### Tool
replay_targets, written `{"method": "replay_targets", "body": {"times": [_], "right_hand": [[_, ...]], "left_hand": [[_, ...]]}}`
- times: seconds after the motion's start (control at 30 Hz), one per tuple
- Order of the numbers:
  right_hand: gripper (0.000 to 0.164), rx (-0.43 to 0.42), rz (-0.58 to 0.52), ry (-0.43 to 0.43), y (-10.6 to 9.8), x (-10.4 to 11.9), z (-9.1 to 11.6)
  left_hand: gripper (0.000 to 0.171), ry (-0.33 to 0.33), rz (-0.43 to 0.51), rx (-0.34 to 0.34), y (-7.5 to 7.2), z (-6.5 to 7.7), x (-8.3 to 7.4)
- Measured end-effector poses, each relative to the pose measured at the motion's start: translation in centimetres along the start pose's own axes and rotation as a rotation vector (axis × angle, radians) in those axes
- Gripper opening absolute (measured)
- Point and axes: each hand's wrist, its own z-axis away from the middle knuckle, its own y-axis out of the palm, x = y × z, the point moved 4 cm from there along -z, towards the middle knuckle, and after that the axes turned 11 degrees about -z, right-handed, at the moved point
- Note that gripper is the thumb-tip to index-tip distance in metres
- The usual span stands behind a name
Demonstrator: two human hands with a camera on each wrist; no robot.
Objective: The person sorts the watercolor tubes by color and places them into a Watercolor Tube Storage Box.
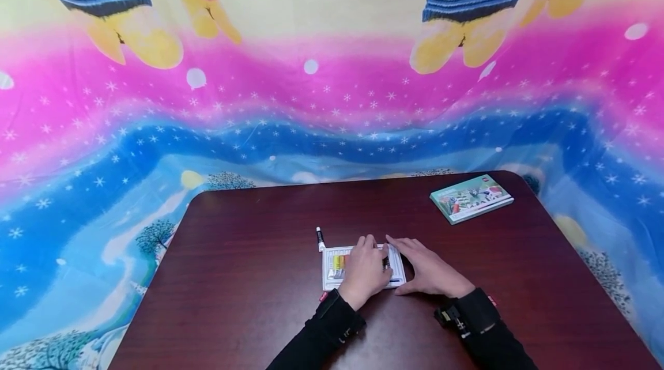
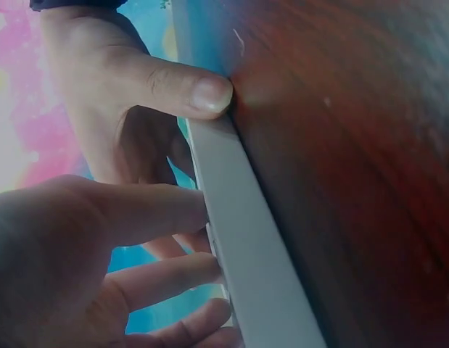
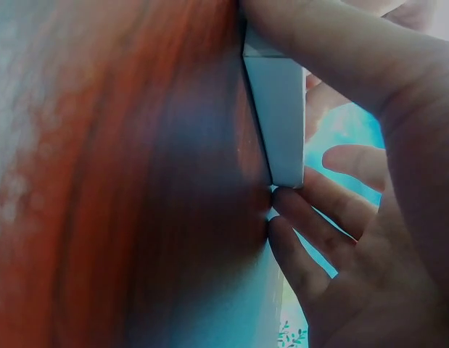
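A shallow white tray [image 1: 325, 269] of small paint tubes [image 1: 338, 263], some yellow and orange, lies near the table's front middle. My left hand [image 1: 364, 271] is over the tray's middle and right part, its fingers reaching down inside. In the left wrist view the tray's white side wall [image 2: 246, 239] hides those fingertips, so whether they pinch a tube is unclear. The right hand [image 1: 433, 271] holds the tray's right end, thumb at the near corner and fingers at the far side. One black-and-white tube [image 1: 319, 237] is outside the tray, by its far left corner.
A flat green box [image 1: 472, 198] with a printed picture lies at the back right of the dark red-brown table [image 1: 249, 278]. A patterned cloth [image 1: 332, 99] hangs behind the table and down both sides.
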Motion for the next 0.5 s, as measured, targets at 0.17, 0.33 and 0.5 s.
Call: {"method": "replay_targets", "body": {"times": [0.17,0.33,0.5], "right_hand": [[0.113,0.006,-0.006,0.006,0.0,0.1,-0.1],[0.113,0.014,-0.009,0.014,0.0,0.0,0.0],[0.114,0.016,-0.008,0.033,0.0,0.1,-0.1]], "left_hand": [[0.048,-0.006,0.04,0.02,-0.1,0.0,0.2],[0.049,-0.013,0.197,0.022,0.0,0.0,0.9],[0.039,-0.096,0.286,-0.03,-0.7,-0.4,4.4]]}}
